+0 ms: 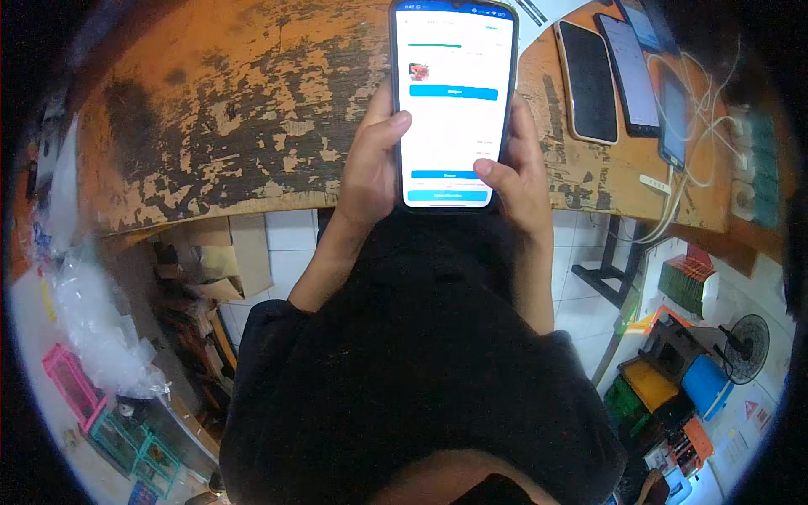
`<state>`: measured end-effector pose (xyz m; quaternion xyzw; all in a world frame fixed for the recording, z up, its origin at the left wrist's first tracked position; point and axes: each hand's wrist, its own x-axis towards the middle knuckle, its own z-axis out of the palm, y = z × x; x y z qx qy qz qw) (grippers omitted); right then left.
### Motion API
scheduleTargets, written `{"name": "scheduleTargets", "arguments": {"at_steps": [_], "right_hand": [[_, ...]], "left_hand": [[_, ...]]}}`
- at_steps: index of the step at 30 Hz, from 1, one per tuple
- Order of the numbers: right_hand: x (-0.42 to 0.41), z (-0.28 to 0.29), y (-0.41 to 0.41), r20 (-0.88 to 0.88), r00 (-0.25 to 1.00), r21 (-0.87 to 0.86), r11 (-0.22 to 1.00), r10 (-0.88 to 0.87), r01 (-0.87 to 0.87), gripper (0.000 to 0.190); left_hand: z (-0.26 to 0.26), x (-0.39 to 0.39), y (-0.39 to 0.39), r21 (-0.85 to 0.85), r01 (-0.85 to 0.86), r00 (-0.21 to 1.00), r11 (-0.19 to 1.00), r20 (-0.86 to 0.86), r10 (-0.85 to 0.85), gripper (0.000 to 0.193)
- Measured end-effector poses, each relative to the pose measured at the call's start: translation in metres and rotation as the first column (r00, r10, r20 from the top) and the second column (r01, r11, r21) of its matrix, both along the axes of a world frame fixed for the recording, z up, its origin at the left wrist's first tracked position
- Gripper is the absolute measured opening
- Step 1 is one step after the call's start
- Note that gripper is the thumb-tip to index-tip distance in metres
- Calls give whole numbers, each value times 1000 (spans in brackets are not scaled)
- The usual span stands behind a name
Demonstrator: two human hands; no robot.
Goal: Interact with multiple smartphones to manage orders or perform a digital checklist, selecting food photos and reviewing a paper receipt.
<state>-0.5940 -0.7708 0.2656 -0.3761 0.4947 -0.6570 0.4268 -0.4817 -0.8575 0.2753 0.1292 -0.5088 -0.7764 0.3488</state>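
A lit smartphone (449, 132) is held upright between both hands, over the front edge of a worn wooden table (252, 113). My left hand (372, 158) grips its left side, thumb resting on the rim of the screen. On the other side my right hand (524, 164) supports the phone from behind and the right edge. The right thumb lies over the lower right of the screen, near a blue button; whether it touches the glass I cannot tell. A white page with blue bars, a small picture and writing fills the display.
Right of the hands lie a dark-screened phone (588, 82), a lit phone (630, 76) and a cabled phone (673, 120). White charging cables (701, 126) tangle near a power strip (745, 164). Clear plastic wrapping (101, 322) hangs at left. A fan (747, 349) stands lower right.
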Motion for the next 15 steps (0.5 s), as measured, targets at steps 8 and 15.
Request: {"name": "scheduleTargets", "arguments": {"at_steps": [8,15], "right_hand": [[-1,0,0,-7,1000,12,1000,-11,12,66],[1,0,0,-26,1000,-11,1000,10,-10,66]], "left_hand": [[-5,1,-1,54,31,1000,998,-2,-31,51],[-2,-3,2,81,-43,976,996,217,24,46]]}}
